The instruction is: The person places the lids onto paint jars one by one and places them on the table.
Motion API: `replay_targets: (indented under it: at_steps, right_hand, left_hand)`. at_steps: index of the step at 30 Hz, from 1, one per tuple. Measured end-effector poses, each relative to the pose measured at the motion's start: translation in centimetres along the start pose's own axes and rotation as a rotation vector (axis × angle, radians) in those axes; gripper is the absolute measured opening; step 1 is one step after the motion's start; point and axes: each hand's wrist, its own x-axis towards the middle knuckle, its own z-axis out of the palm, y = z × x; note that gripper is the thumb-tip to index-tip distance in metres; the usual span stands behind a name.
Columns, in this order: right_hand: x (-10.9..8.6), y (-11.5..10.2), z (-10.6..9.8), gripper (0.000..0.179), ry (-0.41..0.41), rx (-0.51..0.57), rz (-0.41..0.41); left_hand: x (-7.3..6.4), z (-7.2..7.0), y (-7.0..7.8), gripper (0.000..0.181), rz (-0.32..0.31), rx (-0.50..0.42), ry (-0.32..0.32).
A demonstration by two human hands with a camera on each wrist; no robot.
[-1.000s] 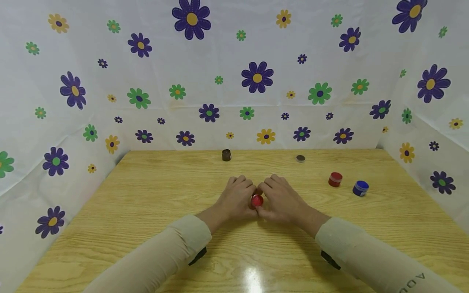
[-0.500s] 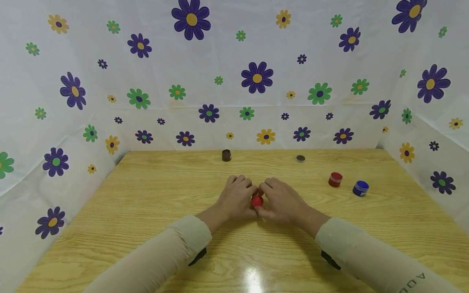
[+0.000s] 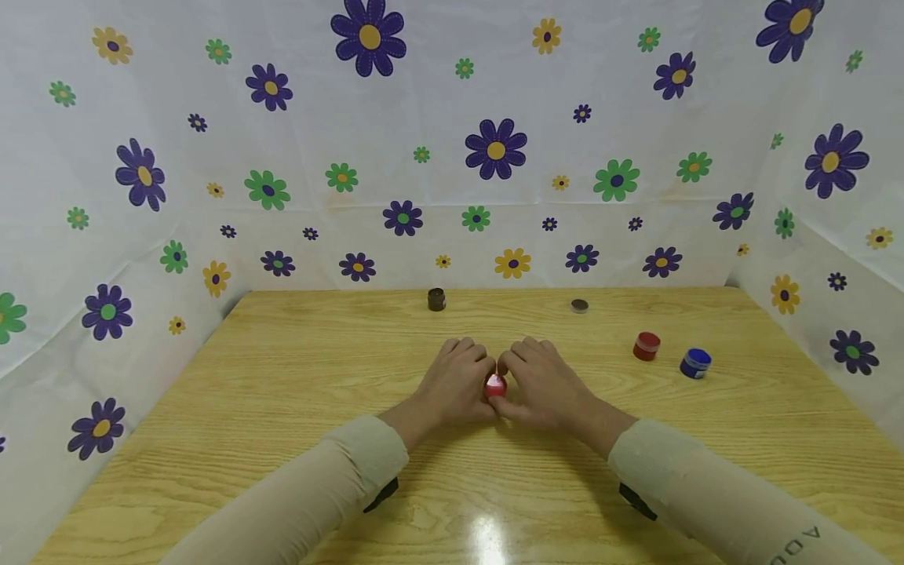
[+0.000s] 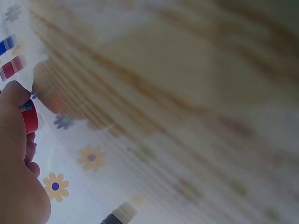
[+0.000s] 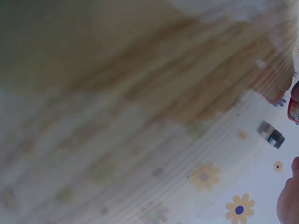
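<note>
In the head view both hands meet over the middle of the table around a small red jar (image 3: pixel 496 386). My left hand (image 3: pixel 459 384) grips it from the left, and my right hand (image 3: pixel 540 386) from the right, thumbs on the near side. A bright whitish glint lies on the jar's round top; its sides are mostly behind the fingers. The left wrist view has the red jar (image 4: pixel 31 116) at the left edge beside the thumb. At the right edge of the right wrist view, a labelled bit of the red jar (image 5: pixel 293 112) shows below a fingertip.
On the wooden table (image 3: pixel 318 345), a dark jar (image 3: pixel 436 300) stands near the back edge. A flat dark lid (image 3: pixel 579 306) lies to its right. Farther right are another red jar (image 3: pixel 646 346) and a blue jar (image 3: pixel 695 363). Flower-printed white cloth (image 3: pixel 395 118) encloses the back and sides.
Both hands stay in nearly the same place around the red jar. The jar's top looked mostly red before; now a larger whitish glint covers it.
</note>
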Motion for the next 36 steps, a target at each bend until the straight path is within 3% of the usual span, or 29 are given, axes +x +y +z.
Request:
replay_targets:
  at_steps: [8,16,36]
  right_hand:
    - [0.0,0.1,-0.06,0.036,-0.002,0.023,-0.003]
    - [-0.06,0.1,-0.03,0.034,0.008,0.006,-0.002]
    - [-0.07,0.0,0.05,0.026,0.008,0.014,0.035]
  left_hand:
    - [0.01,0.27,-0.04,0.037,0.012,-0.011,0.054]
    - [0.07,0.33,-0.07,0.034,0.022,-0.015,0.065]
    - [0.07,0.17,0.01,0.036,0.004,0.018,-0.004]
